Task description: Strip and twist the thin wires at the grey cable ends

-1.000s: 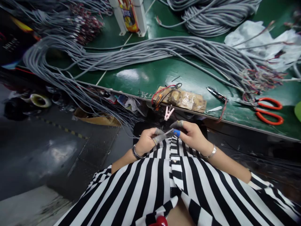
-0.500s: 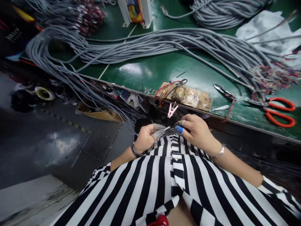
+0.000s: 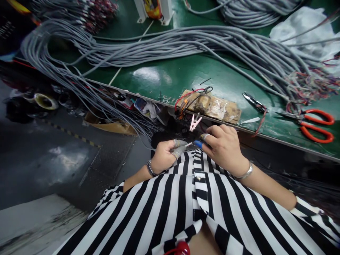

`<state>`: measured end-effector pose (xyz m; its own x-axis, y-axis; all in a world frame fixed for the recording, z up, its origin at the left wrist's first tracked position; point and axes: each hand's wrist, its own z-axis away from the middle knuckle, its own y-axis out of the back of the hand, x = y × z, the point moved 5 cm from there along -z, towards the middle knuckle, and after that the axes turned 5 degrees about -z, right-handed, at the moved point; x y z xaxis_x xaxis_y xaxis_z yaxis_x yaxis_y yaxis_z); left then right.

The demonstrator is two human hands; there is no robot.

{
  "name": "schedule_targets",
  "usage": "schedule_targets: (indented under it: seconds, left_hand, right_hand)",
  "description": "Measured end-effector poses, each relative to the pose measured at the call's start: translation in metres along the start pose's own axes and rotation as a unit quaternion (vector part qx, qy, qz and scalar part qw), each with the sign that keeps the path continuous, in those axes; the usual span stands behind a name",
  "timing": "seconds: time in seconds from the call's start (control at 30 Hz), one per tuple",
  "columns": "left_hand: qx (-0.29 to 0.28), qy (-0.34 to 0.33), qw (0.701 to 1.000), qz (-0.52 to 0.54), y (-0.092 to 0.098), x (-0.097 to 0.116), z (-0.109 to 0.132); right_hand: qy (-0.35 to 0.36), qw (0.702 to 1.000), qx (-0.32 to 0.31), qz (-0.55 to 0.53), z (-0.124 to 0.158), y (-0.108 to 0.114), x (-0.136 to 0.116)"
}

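In front of my lap, my left hand [image 3: 166,155] is closed, pinching a thin cable between thumb and forefinger, both wrapped in grey finger covers. The cable's pale end [image 3: 188,144] sticks out toward the right. My right hand [image 3: 223,146] is closed at that end, its thumb in a blue cover and its forefinger in a greyish one. Whatever sits between the right fingertips is too small to make out. Just above the hands, a pink clothes peg [image 3: 195,123] hangs at the table edge, beside a taped cardboard piece [image 3: 219,109].
A long bundle of grey cables [image 3: 148,53] lies across the green table [image 3: 170,79] and droops over its left edge. Orange-handled scissors [image 3: 317,124] and small pliers [image 3: 254,101] rest at the right. Behind are a white plastic bag [image 3: 302,30] and a cable coil [image 3: 259,14].
My right thumb and fingertips have shifted slightly left, and the right hand has turned a little. The left hand keeps its pinch on the cable. The view has moved slightly.
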<state>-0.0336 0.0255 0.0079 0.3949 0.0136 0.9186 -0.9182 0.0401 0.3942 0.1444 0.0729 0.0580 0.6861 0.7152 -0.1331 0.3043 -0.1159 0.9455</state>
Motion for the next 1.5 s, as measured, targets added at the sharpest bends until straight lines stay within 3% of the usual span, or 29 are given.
schedule_targets:
  seconds: [0.27, 0.4, 0.53, 0.6, 0.7, 0.77, 0.83, 0.9, 0.97, 1.03, 1.07, 1.13, 1.23, 1.33, 1.43, 1.5]
  left_hand:
    - [-0.003, -0.015, 1.000, -0.020, 0.000, 0.005, 0.000]
    - [-0.026, -0.006, 1.000, 0.004, -0.003, 0.007, 0.001]
    - [-0.041, -0.020, 0.999, 0.008, -0.005, 0.010, 0.002]
    - [-0.032, -0.031, 0.999, -0.005, -0.004, 0.011, 0.002]
    - [-0.022, -0.049, 0.998, -0.032, -0.003, 0.011, 0.001]
    - [-0.014, -0.061, 0.997, -0.046, -0.002, 0.010, 0.001]
    - [-0.005, -0.065, 0.996, -0.055, -0.002, 0.009, 0.002]
    - [-0.001, -0.061, 0.997, -0.057, -0.003, 0.007, 0.003]
    - [-0.007, -0.056, 0.997, -0.051, -0.005, 0.006, 0.003]
    - [-0.022, -0.053, 0.997, -0.043, -0.007, 0.006, 0.003]
    - [-0.029, -0.053, 0.997, -0.040, -0.008, 0.006, 0.003]
    - [-0.037, -0.052, 0.997, -0.041, -0.008, 0.005, 0.003]
    - [-0.021, -0.047, 0.998, -0.046, -0.004, 0.002, 0.002]
    - [0.003, -0.031, 0.999, -0.034, -0.003, -0.001, 0.001]
    - [-0.002, -0.007, 1.000, 0.002, -0.006, -0.002, -0.001]
    - [-0.007, 0.016, 0.999, 0.032, -0.007, -0.002, -0.002]
  right_hand:
    - [0.004, 1.000, -0.012, -0.006, -0.001, 0.004, -0.003]
    - [-0.006, 0.992, -0.027, -0.123, 0.001, -0.011, 0.004]
    - [-0.069, 0.927, -0.050, -0.365, 0.007, -0.043, 0.009]
    - [-0.122, 0.905, -0.047, -0.404, 0.010, -0.052, 0.009]
    - [-0.146, 0.940, -0.045, -0.305, 0.011, -0.045, 0.006]
    - [-0.119, 0.964, -0.071, -0.228, 0.010, -0.036, 0.005]
    - [-0.083, 0.966, -0.115, -0.216, 0.008, -0.030, 0.006]
    - [-0.051, 0.943, -0.160, -0.287, 0.006, -0.030, 0.009]
    - [-0.028, 0.896, -0.181, -0.405, 0.005, -0.035, 0.010]
    - [-0.030, 0.851, -0.175, -0.494, 0.005, -0.041, 0.009]
    - [-0.044, 0.846, -0.161, -0.506, 0.006, -0.045, 0.008]
    - [-0.094, 0.880, -0.124, -0.448, 0.008, -0.049, 0.007]
    - [-0.137, 0.949, -0.106, -0.263, 0.012, -0.043, 0.005]
    - [-0.062, 0.953, -0.170, -0.244, 0.010, -0.037, 0.001]
    - [0.035, 0.895, -0.222, -0.385, 0.007, -0.036, -0.001]
    - [0.038, 0.877, -0.225, -0.423, 0.007, -0.040, 0.002]
